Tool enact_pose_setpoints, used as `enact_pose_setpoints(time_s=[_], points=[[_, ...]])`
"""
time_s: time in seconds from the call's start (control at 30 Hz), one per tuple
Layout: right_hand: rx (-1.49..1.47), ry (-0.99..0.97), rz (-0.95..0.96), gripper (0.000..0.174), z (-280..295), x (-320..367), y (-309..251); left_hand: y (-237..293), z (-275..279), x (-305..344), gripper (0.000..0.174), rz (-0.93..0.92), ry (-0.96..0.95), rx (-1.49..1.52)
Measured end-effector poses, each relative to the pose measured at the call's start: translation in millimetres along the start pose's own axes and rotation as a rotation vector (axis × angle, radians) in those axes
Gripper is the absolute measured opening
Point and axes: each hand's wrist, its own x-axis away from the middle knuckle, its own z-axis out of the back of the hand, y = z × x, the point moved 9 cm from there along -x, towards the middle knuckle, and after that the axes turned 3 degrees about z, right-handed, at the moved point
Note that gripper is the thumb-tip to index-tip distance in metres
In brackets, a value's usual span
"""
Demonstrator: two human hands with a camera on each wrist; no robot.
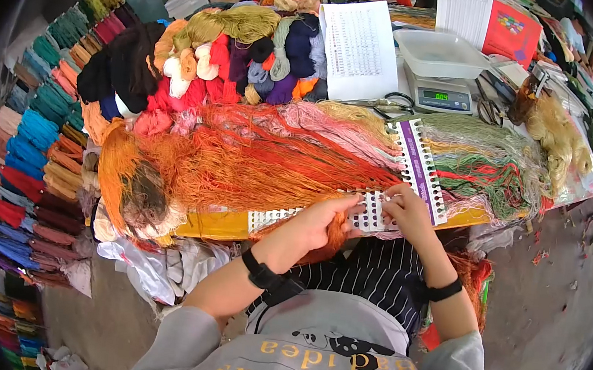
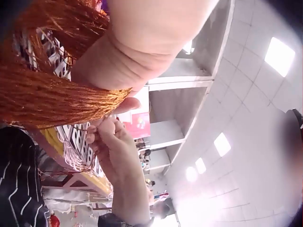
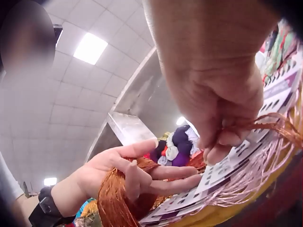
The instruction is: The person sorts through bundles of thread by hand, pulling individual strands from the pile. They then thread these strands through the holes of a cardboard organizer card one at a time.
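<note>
A hank of rust-orange embroidery thread [image 3: 113, 201] runs through my left hand [image 1: 316, 222], whose lower fingers curl round it. In the right wrist view the thumb and two fingers of that hand stretch toward the card. My right hand [image 1: 409, 213] pinches a thin strand of the same orange thread [image 3: 270, 118] at a white punched card [image 1: 367, 218]. The strand trails from the fingertips across the card's holes. Pale pink threads [image 3: 246, 184] hang from the card's near edge. Loose orange threads [image 1: 263, 156] spread over the table just beyond both hands.
A purple-striped punched card [image 1: 419, 170] lies right of the hands. Beyond are scissors [image 1: 391, 105], a digital scale [image 1: 439, 95] with a plastic tray [image 1: 440, 54], and a printed sheet [image 1: 359, 51]. Yarn bundles [image 1: 234, 56] pile at the back left. Colored skeins [image 1: 34, 139] hang at the left.
</note>
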Motion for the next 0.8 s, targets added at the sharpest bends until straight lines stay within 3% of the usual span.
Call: enact_pose_setpoints(time_s=[0.1,0.27,0.33,0.43,0.6,0.67,0.7,0.73,0.8], points=[[-0.004,-0.038,-0.045,0.009,-7,-12,18,-9,1,-10,0.027,0.067,0.017,-0.012],[-0.022,0.011,-0.176,0.016,-4,-17,38,-8,-3,-23,0.028,0.083,-0.004,-0.100],[-0.001,0.034,-0.168,0.016,-3,-18,39,-6,2,-33,0.021,0.024,0.030,-0.317],[0.026,0.064,-0.144,0.016,-2,-18,36,4,8,-43,0.013,-0.129,0.114,-0.326],[-0.006,0.033,-0.198,0.016,-2,-24,37,1,7,-65,0.010,-0.138,0.127,-0.371],[-0.111,-0.065,-0.247,0.016,-9,-26,40,0,8,-66,0.011,-0.142,0.139,-0.404],[-0.161,-0.069,-0.251,0.018,-12,-26,44,2,8,-62,0.011,-0.137,0.151,-0.530],[-0.158,-0.075,-0.251,0.018,-14,-24,47,5,11,-57,0.012,-0.134,0.166,-0.654],[-0.013,0.001,-0.151,0.019,-9,-22,38,17,18,-46,0.012,-0.225,0.171,-0.573]])
